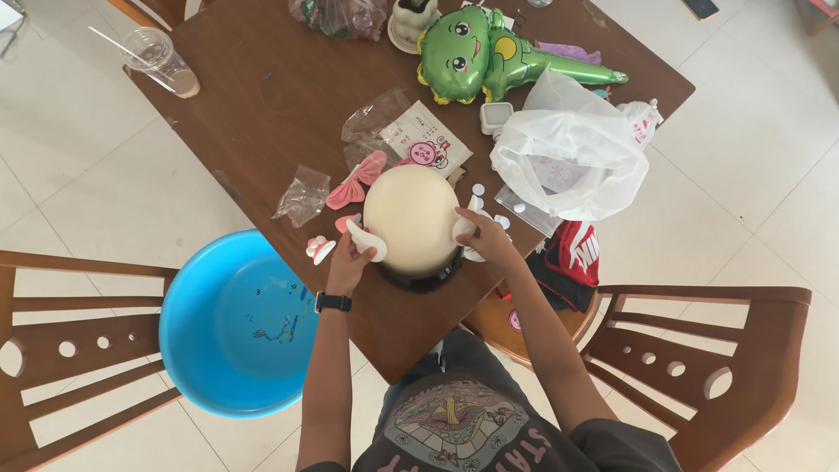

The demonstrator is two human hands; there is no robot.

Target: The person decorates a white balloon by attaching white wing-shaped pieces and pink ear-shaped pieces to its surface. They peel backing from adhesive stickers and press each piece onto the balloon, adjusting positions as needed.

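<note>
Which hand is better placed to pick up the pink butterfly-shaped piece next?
Probably the left hand. It sits at the cream dome's left edge, the side where the pink butterfly piece lies. The right hand, across the dome, would have to reach over it.

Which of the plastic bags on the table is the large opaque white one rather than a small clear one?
The white plastic bag at the table's right edge, beside the green dragon balloon. The small clear bag left of the cream dome is see-through.
</note>
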